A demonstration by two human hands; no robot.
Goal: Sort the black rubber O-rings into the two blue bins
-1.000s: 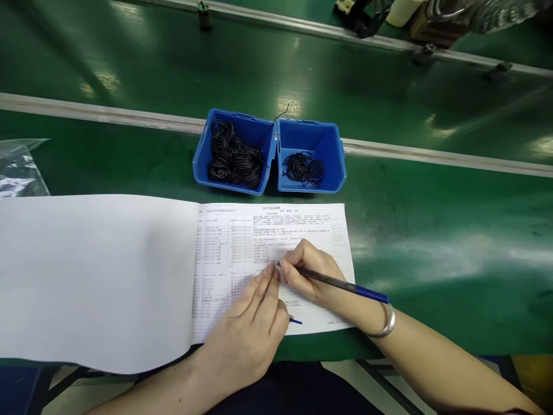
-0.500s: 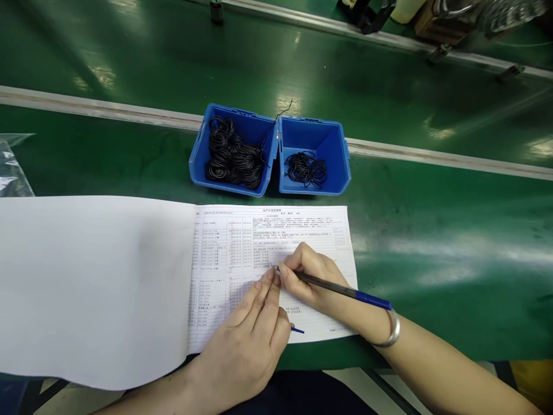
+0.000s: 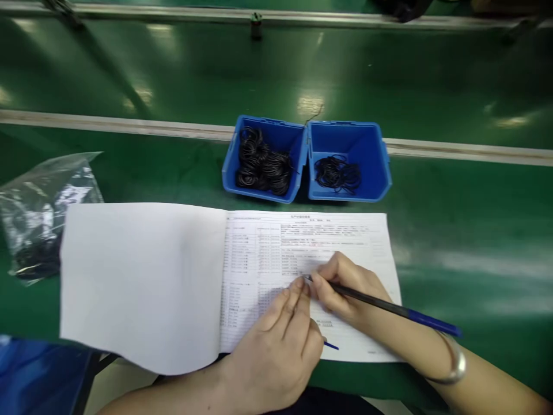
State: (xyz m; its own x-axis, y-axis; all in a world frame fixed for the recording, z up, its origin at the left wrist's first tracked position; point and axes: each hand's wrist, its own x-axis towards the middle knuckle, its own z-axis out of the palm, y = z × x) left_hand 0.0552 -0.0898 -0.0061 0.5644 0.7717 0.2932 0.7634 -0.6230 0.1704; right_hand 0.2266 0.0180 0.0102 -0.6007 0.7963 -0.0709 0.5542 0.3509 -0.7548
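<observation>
An open booklet of printed sheets [image 3: 254, 222] lies before me, its right page filled with a printed table and its left side a blank white sheet. My right hand [image 3: 349, 288] is closed round a dark pen [image 3: 375, 300] with a blue end, its tip touching the page. Flat on the same page rests my left hand [image 3: 280, 340], fingers stretched out and their tips close to the pen point. A thin blue tip [image 3: 331, 346] sticks out from under the left hand; whether the hand grips it or merely covers it is hidden.
Behind the booklet stand two blue bins, the left bin [image 3: 268, 197] with many coiled black cables [image 3: 268, 164], the right bin [image 3: 375, 173] with fewer. A clear plastic bag [image 3: 47, 196] with dark contents lies at left on the green table [image 3: 453, 230].
The view has turned, so the booklet, bins and hands appear further right and more of the plastic bag shows. Both hands keep nearly the same pose on the page.
</observation>
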